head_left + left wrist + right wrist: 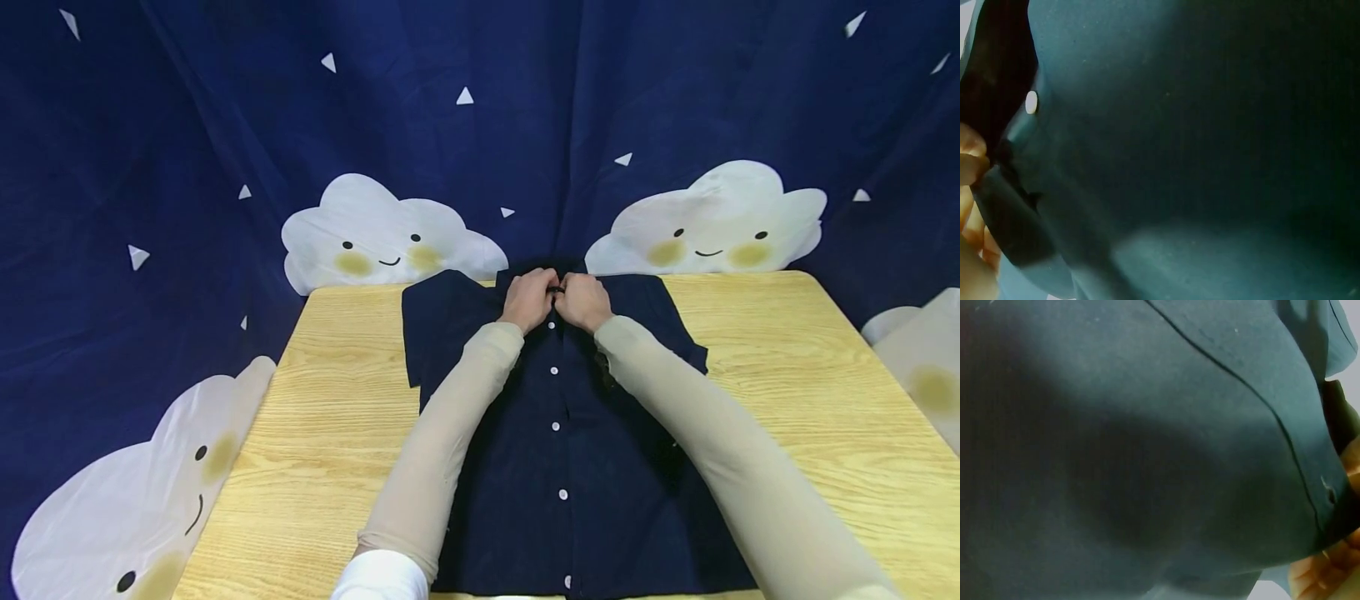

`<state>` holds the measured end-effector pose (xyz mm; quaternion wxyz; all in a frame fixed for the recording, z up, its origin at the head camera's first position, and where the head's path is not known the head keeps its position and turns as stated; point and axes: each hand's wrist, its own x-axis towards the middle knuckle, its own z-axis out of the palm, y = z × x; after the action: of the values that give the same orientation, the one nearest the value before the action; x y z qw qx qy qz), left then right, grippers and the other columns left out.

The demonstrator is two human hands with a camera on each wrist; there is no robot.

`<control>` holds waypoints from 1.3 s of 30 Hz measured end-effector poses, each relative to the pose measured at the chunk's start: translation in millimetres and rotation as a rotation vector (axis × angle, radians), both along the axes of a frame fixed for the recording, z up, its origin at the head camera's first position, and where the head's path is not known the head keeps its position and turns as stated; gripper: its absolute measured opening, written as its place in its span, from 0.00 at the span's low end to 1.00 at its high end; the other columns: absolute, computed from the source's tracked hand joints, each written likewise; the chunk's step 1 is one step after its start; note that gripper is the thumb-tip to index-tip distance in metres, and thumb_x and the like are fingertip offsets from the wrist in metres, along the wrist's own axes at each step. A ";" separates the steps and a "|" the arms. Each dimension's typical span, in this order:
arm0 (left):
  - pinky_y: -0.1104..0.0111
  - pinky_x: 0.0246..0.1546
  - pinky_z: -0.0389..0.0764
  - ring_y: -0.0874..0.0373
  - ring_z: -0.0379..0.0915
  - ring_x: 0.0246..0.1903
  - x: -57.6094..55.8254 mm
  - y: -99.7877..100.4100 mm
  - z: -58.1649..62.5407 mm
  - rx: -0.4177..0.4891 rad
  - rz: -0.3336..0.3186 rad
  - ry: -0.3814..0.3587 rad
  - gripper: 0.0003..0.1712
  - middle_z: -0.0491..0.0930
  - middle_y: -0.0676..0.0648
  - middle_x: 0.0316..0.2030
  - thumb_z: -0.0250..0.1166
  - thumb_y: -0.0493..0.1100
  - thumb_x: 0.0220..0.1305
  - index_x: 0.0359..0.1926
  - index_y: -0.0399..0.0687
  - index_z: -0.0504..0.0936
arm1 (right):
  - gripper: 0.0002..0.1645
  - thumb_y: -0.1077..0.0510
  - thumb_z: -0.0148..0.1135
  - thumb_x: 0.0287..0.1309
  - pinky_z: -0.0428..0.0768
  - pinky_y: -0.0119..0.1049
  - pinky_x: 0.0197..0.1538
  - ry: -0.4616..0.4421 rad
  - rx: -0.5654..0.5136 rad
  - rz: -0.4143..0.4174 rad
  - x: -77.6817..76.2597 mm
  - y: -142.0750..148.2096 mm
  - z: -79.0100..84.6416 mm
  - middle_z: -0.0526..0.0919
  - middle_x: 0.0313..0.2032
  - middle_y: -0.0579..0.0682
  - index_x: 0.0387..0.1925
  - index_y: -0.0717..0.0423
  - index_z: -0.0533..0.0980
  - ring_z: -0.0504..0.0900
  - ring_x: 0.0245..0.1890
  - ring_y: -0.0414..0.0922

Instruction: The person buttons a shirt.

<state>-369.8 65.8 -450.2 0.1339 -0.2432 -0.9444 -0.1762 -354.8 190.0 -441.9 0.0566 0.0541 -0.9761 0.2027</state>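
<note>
A dark navy short-sleeved shirt (517,483) lies spread front side up on the wooden table, its collar toward the far edge. White buttons run down its middle. At the neckline my left hand (529,298) pinches one front edge. Close beside it, my right hand (585,302) grips the other edge, the two hands nearly meeting. In the left wrist view, fingers (971,164) hold lifted cloth below a white button (1032,102). The right wrist view has a buttonhole (1330,495) near the raised edge, with fingers (1319,572) curled at that edge.
The wooden table (337,383) shows on both sides of the shirt. A dark blue curtain (420,108) with white triangles and smiling clouds (375,229) hangs behind the far edge and along the sides. The shirt's hem reaches near the front edge.
</note>
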 end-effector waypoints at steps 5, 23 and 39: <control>0.67 0.37 0.69 0.61 0.71 0.33 -1.0 1.7 -4.6 -0.041 0.019 0.077 0.04 0.73 0.55 0.32 0.57 0.43 0.58 0.35 0.57 0.74 | 0.09 0.56 0.52 0.45 0.72 0.46 0.29 0.033 0.032 -0.026 -1.6 -1.0 0.1 0.74 0.23 0.55 0.17 0.55 0.69 0.75 0.26 0.53; 0.67 0.35 0.69 0.61 0.73 0.28 -0.7 4.9 -0.5 -0.110 0.009 0.047 0.02 0.78 0.56 0.28 0.53 0.44 0.61 0.32 0.54 0.72 | 0.10 0.61 0.52 0.50 0.66 0.38 0.25 0.052 -0.042 0.078 2.6 5.4 3.0 0.69 0.16 0.51 0.17 0.57 0.66 0.70 0.19 0.49; 0.66 0.31 0.71 0.57 0.73 0.26 4.3 7.7 2.2 -0.122 0.121 0.086 0.03 0.77 0.52 0.25 0.55 0.43 0.58 0.30 0.51 0.73 | 0.04 0.61 0.54 0.51 0.73 0.42 0.34 0.041 -0.088 0.080 -1.5 3.6 3.4 0.78 0.27 0.53 0.28 0.58 0.74 0.76 0.27 0.49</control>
<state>-365.5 73.5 -448.0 0.1697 -0.2010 -0.9597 -0.0992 -356.4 193.6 -438.5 0.0709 0.0946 -0.9620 0.2462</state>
